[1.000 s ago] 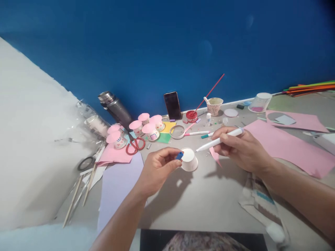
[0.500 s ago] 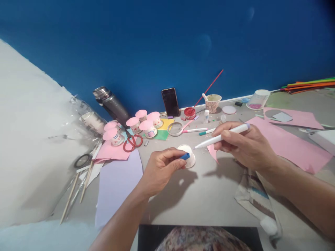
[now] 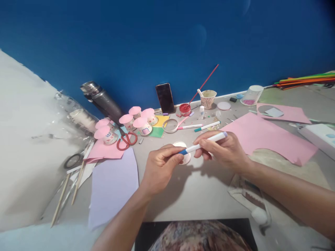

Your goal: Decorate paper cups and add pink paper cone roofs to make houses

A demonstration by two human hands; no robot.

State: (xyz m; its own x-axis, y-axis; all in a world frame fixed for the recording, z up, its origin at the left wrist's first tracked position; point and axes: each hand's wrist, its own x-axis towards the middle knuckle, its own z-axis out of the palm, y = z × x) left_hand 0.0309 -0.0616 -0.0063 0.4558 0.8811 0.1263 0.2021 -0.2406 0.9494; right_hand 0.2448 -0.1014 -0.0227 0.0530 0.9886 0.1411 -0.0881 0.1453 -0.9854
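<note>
My left hand (image 3: 162, 165) pinches a blue marker cap (image 3: 183, 152) between thumb and fingers. The tip end of a white felt-tip marker (image 3: 206, 142) sits in this cap, and its back end is purple. My right hand (image 3: 222, 149) is closed around the marker's barrel. Below the marker, partly hidden by my left hand, a small white paper cup (image 3: 186, 159) stands upside down on the table. Several small decorated cups with pink paper discs on top (image 3: 142, 122) stand at the left, beside red-handled scissors (image 3: 127, 140).
A phone (image 3: 165, 98) leans on the blue wall. Near it are a red paint jar (image 3: 185, 110) and a patterned cup (image 3: 208, 100). A dark flask (image 3: 102, 101) stands left. Pink paper (image 3: 272, 137) lies right, purple paper (image 3: 115, 184) left. Two markers (image 3: 207, 126) lie behind my hands.
My right hand has brought the marker left and its tip has gone into the blue cap in my left hand. The whole view has shifted slightly.
</note>
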